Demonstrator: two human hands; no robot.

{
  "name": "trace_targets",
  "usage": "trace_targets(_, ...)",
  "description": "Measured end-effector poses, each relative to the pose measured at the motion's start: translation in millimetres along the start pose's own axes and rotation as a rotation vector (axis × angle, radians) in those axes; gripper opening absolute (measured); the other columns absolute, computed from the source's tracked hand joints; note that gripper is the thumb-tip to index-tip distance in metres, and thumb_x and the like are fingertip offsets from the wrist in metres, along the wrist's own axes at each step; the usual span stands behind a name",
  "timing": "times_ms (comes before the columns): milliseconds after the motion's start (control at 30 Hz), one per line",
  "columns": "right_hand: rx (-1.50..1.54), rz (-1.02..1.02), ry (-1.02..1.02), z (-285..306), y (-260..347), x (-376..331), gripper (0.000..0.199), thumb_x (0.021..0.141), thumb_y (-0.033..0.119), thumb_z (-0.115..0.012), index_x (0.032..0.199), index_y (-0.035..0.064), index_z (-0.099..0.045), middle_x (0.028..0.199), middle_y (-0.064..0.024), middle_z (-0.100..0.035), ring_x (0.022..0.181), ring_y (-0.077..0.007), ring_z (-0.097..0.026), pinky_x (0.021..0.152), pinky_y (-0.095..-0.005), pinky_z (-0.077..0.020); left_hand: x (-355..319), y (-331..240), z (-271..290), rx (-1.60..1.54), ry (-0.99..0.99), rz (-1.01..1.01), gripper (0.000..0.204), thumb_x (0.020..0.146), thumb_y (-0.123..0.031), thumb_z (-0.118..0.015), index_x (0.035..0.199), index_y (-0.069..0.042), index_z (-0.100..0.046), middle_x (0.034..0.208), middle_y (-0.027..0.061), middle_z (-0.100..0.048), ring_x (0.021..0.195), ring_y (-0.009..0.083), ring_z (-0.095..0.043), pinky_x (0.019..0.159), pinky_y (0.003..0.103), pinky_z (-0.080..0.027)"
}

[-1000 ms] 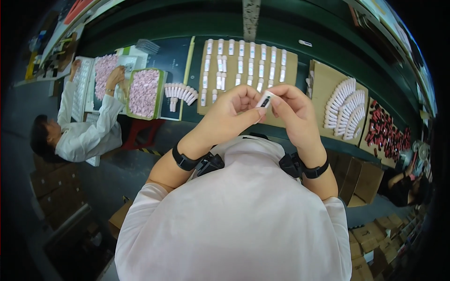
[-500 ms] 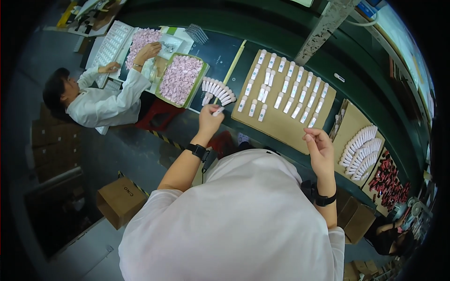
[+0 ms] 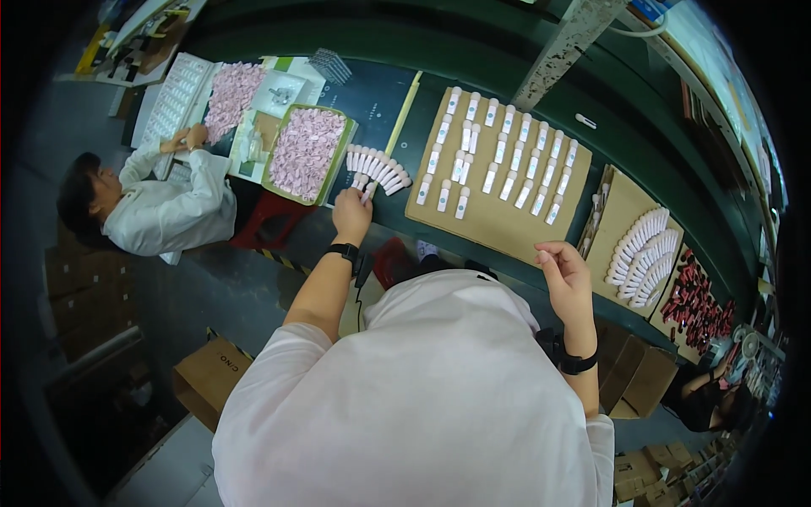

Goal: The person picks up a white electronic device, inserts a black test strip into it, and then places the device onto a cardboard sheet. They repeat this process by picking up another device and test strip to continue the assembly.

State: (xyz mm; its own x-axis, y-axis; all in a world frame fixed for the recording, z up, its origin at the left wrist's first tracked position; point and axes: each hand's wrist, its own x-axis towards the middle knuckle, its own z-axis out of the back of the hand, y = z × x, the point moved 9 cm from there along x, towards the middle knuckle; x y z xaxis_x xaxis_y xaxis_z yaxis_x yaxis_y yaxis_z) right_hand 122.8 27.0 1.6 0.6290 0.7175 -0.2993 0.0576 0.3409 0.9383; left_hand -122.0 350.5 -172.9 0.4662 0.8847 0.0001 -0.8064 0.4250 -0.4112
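Observation:
My left hand [image 3: 353, 215] is closed on a small white tube [image 3: 369, 192], pinched at the fingertips. It is at the near edge of a fan of similar white tubes with pale pink caps [image 3: 376, 166]. Another short tube [image 3: 360, 181] lies just beyond the fingers. My right hand [image 3: 566, 275] hovers over the near right corner of a brown cardboard sheet [image 3: 473, 228]. Its fingers are loosely bent, the thumb close to the index finger, and nothing shows between them. On the sheet, capped tubes [image 3: 508, 154] with small blue-green marks lie in spaced rows.
A green-rimmed tray of pink pieces [image 3: 306, 152] stands left of the fan. Beyond it sits a co-worker in white [image 3: 160, 207]. To the right are a curved array of tubes [image 3: 644, 258] and a pile of red-and-black pieces [image 3: 697, 304]. A metal post [image 3: 562, 55] rises behind the sheet.
My left hand has moved left and slightly nearer, bringing the tube to the fan's near edge. My right hand stays bent near the sheet's corner. The co-worker's hands have come together.

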Motion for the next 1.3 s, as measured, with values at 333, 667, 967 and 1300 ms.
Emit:
trace_targets(333, -0.089, -0.050, -0.104, 36, -14, -4, 0.014, 0.095, 0.010, -0.056, 0.101, -0.0008, -0.061, 0.083, 0.0008, -0.059, 0.078, -0.0061, -0.054, 0.072, -0.0199, -0.0424, 19, 15, -18, 0.024, -0.059, -0.058, 0.037, 0.074, -0.011, -0.070, 0.106, -0.003, -0.052, 0.102, 0.0182, -0.057, 0.098, 0.0401, -0.053, 0.082, 0.048, -0.045)
trace_targets(667, -0.276, 0.040, -0.194, 146, -42, 84, 0.014, 0.094, 0.010, -0.056, 0.100, -0.0011, -0.062, 0.079, 0.0011, -0.059, 0.074, -0.0054, -0.053, 0.066, -0.0200, -0.0434, 4, -2, -1, 0.036, -0.145, -0.065, 0.047, 0.075, -0.014, -0.072, 0.113, 0.001, -0.049, 0.108, 0.0226, -0.056, 0.101, 0.0424, -0.051, 0.088, 0.048, -0.042)
trace_targets(967, -0.776, 0.238, -0.156, 185, -39, 259, 0.023, 0.081, 0.014, -0.065, 0.103, 0.0060, -0.064, 0.095, -0.0128, -0.063, 0.088, -0.0301, -0.063, 0.079, -0.0365, -0.0509, -68, -10, 34, 0.117, -0.194, 0.061, 0.047, 0.078, -0.014, -0.069, 0.117, 0.003, -0.049, 0.112, 0.0237, -0.053, 0.108, 0.0410, -0.049, 0.094, 0.046, -0.039)
trace_targets(1300, -0.952, 0.269, -0.089, 151, -105, 382, 0.028, 0.080, 0.015, -0.068, 0.106, 0.0076, -0.063, 0.098, -0.0149, -0.061, 0.094, -0.0330, -0.061, 0.084, -0.0413, -0.0498, -155, -70, 76, 0.068, -0.124, 0.277, 0.040, 0.082, -0.008, -0.064, 0.117, 0.003, -0.048, 0.117, 0.0212, -0.052, 0.109, 0.0377, -0.050, 0.097, 0.042, -0.039)
